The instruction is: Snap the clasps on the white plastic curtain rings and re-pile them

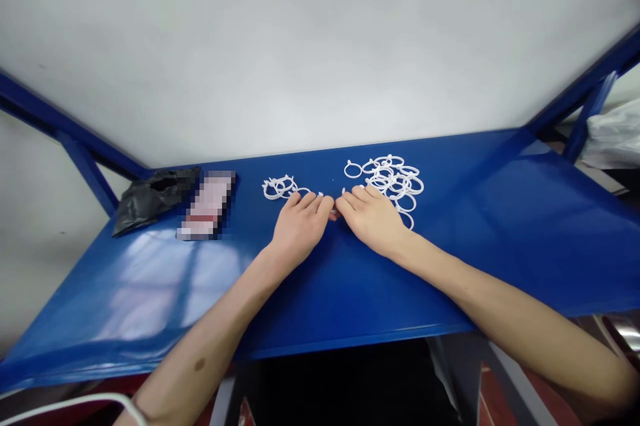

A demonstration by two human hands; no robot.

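My left hand [303, 223] and my right hand [373, 218] meet at the thumbs and index fingers over the middle of the table. The fingers of both are curled closed. Small white bits show just beyond the fingertips and look like parts of a white plastic ring, most of it hidden by the hands. Beyond my left hand lies a small cluster of white plastic rings [278, 187] with little tabs. A larger loose pile of the same rings [395, 181] spreads beyond and beside my right hand, and one ring [353, 170] lies slightly apart.
The blue table [330, 293] has a glossy surface and backs onto a pale wall [320, 53]. At the left lie a crumpled black plastic bag [155, 196] and a blurred-out phone-shaped object [207, 205]. Blue frame bars rise at both ends. Clear plastic wrapping [617, 136] is at far right.
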